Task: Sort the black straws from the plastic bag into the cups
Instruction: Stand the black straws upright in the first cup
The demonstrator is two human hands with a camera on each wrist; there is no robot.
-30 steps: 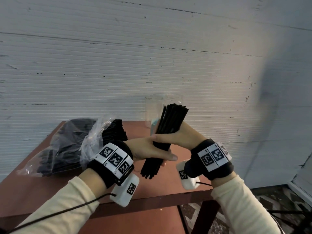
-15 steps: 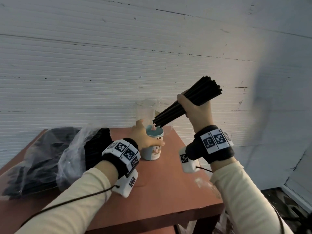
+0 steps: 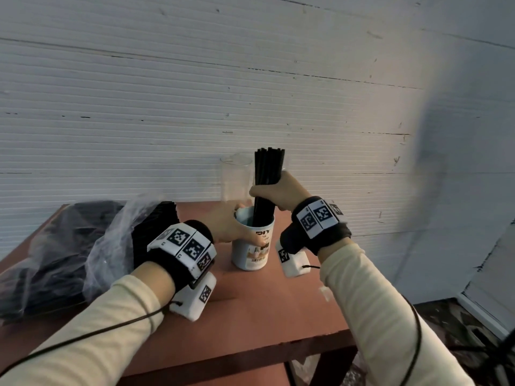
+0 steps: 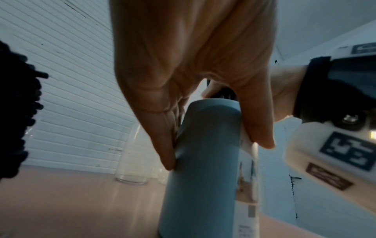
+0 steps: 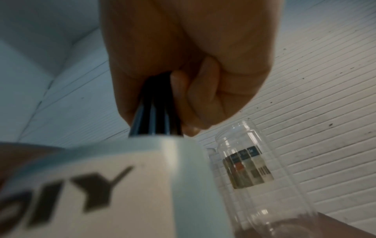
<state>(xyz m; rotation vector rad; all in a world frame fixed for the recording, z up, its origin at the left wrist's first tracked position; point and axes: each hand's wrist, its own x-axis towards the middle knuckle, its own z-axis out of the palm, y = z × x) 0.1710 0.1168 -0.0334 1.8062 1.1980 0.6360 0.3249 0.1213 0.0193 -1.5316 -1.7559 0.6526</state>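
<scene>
Her left hand [image 3: 227, 225] wraps the cup [image 3: 252, 246] while the right hand [image 3: 278, 190], just above it, fists round upright straws [image 3: 267, 174].

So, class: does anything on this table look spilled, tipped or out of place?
Nothing stands out. The blue cup stands upright in the left hand, the straw bundle goes straight in, and the plastic bag lies intact.

"DIY" printed in dark letters on the white label of the blue cup [image 5: 126, 185]; smaller print there unreadable.
</scene>
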